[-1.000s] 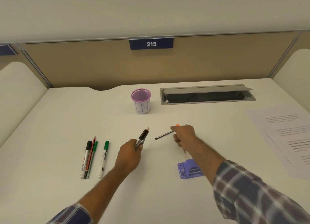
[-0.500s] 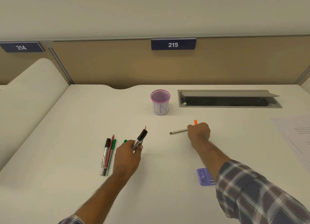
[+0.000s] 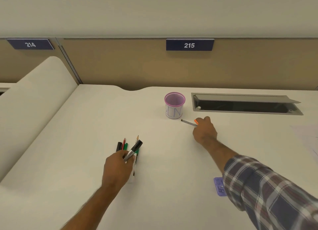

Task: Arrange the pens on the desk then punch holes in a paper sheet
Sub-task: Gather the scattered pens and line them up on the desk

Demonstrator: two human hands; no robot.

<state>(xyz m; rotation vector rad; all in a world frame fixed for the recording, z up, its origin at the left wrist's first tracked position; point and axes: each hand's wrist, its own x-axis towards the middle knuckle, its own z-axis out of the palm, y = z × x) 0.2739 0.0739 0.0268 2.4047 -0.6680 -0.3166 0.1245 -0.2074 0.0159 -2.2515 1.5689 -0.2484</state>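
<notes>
My left hand [image 3: 118, 167] grips a black-capped marker [image 3: 135, 149] and a pencil [image 3: 137, 139], held just above a row of pens [image 3: 122, 145] lying on the white desk [image 3: 82, 143]: a black marker, a red pencil and green pens, partly hidden by the hand. My right hand [image 3: 204, 131] holds a grey pen [image 3: 188, 122] and an orange-tipped pen [image 3: 196, 121] just right of the pink mesh pen cup [image 3: 174, 106]. A purple hole punch [image 3: 219, 186] lies near my right sleeve. The paper sheet [image 3: 308, 135] shows at the right edge.
An open grey cable tray [image 3: 246, 104] is set into the desk behind my right hand. A tan partition with number plates 214 and 215 closes the back. A rounded white divider [image 3: 34, 95] stands at the left.
My left hand moved left with its marker and pencil, over the row of pens. My right hand carried its pens toward the pink cup. The view shifted left.
</notes>
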